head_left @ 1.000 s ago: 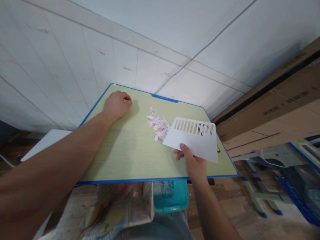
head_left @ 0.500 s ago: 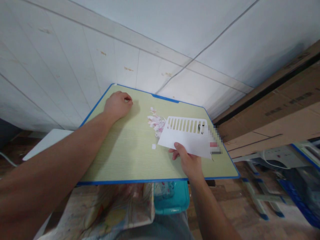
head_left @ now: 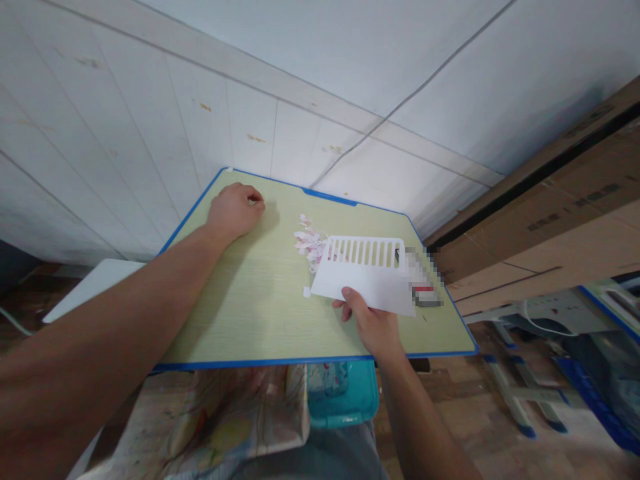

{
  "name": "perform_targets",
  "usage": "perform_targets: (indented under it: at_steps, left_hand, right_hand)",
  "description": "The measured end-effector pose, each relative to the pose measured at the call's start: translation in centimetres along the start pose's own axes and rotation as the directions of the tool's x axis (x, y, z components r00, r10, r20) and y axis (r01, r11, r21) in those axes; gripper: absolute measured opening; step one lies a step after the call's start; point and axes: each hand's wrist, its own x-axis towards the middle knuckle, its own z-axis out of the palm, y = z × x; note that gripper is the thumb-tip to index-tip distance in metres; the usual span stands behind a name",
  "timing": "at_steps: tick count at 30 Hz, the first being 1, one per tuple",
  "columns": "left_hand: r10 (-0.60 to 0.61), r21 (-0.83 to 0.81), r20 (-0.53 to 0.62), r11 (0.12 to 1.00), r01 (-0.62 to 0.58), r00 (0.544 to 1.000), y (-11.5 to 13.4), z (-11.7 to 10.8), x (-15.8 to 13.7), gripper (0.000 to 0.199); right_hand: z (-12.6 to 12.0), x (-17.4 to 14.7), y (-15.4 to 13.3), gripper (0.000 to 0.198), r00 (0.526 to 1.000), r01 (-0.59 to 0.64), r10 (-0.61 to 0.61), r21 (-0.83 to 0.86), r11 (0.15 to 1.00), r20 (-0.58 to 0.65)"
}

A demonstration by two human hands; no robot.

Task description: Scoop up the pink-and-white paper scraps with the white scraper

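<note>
My right hand (head_left: 373,323) grips a white sheet of paper (head_left: 365,283) by its near edge, thumb on top and fingers underneath. A row of long slots runs along the sheet's far side, and the near half is uncut. Beside the sheet's left end lies a heap of paper scraps (head_left: 311,247), partly covered by it. One small white square (head_left: 307,292) touches or nearly touches the left corner. My left hand (head_left: 236,210) rests at the table's far left with its fingers curled and thumb and finger close together; nothing shows between them.
The pale green table (head_left: 240,307) has a blue rim and stands against a white wall (head_left: 250,120). A blurred-out object (head_left: 425,293) lies right of the sheet. Large cardboard boxes (head_left: 540,227) stand at the right. Below the front edge is a teal container (head_left: 363,393).
My right hand has drawn the slotted paper slightly left, bringing it to the small white square and showing more of the blurred object. My left hand has stayed in place.
</note>
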Motion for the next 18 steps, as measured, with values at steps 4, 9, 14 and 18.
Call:
perform_targets:
  at_steps: [4, 9, 14, 18]
  left_hand:
    - [-0.003, 0.007, 0.008, 1.000, 0.003, 1.000, 0.12, -0.02, 0.00, 0.026]
    - [-0.014, 0.014, 0.021, 1.000, 0.014, 1.000, 0.35, -0.19, -0.10, 0.025]
    - [-0.019, 0.012, 0.018, 1.000, 0.019, 1.000, 0.44, -0.34, -0.16, 0.024]
    - [-0.018, 0.000, 0.012, 1.000, 0.018, 1.000, 0.35, -0.34, -0.13, 0.022]
  right_hand:
    - [0.05, -0.01, 0.04, 0.052, 1.000, 0.005, -0.005, 0.011, 1.000, -0.013]
    - [0.02, 0.02, -0.15, 0.048, 1.000, -0.010, 0.011, 0.025, 1.000, -0.011]
    - [-0.10, 0.17, -0.13, 0.053, 1.000, -0.001, 0.001, 0.016, 1.000, -0.007]
    - [-0.01, 0.36, -0.15, 0.057, 1.000, 0.006, -0.005, -0.022, 1.000, 0.022]
